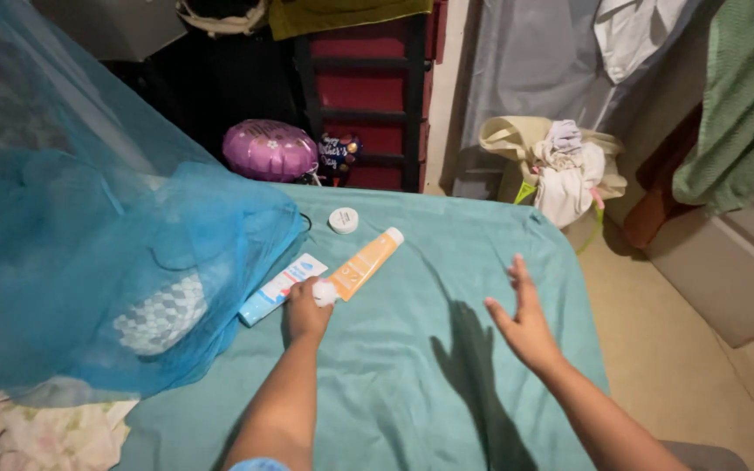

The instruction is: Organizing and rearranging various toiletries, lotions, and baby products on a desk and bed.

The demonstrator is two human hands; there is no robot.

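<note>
My left hand (pixel 305 311) is closed around the white cap end of a blue and white tube (pixel 274 291) that lies on the teal sheet (pixel 412 366). Beside it, touching or nearly touching my fingers, lies an orange tube (pixel 366 262) with a white cap, pointing toward the far right. A small round white jar (pixel 343 220) sits farther back on the sheet. My right hand (pixel 525 318) hovers open above the sheet to the right, fingers spread and empty; its shadow falls on the sheet.
Blue mosquito netting (pixel 89 253) is bunched over the left side of the bed. A purple foil balloon (pixel 270 150) and red drawers (pixel 368 87) stand behind. A bag with clothes (pixel 560 166) sits on the floor at right.
</note>
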